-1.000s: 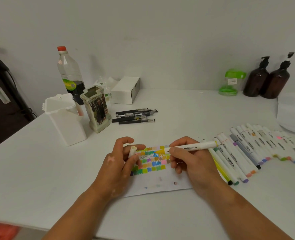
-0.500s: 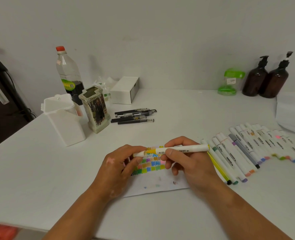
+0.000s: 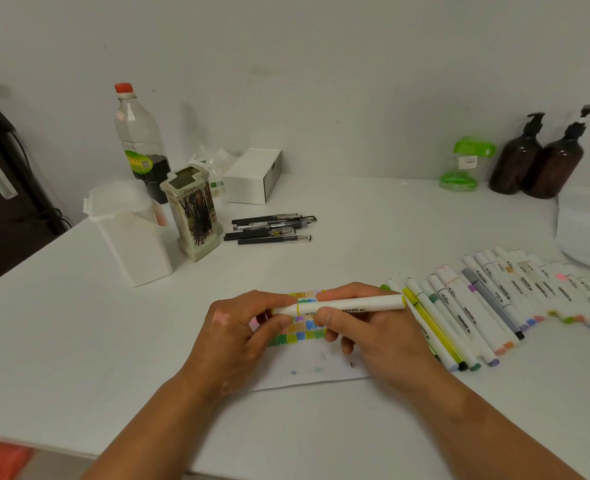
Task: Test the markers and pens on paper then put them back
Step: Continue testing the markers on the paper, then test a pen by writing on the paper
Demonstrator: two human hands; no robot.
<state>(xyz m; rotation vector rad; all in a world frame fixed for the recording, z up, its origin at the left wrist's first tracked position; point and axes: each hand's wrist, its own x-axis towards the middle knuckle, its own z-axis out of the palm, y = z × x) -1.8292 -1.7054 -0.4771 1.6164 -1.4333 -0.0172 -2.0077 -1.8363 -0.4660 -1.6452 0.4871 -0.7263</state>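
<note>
A red-capped bottle (image 3: 137,140) is standing at the back left of my bench (image 3: 373,220), a white box (image 3: 252,176) sitting near it. Brown pump bottles (image 3: 535,164) are standing far right, a green jar (image 3: 463,164) just beside them.

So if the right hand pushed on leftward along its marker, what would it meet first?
Probably the left hand, which pinches the marker's cap end just ahead of the right hand; little barrel shows between them.
</note>
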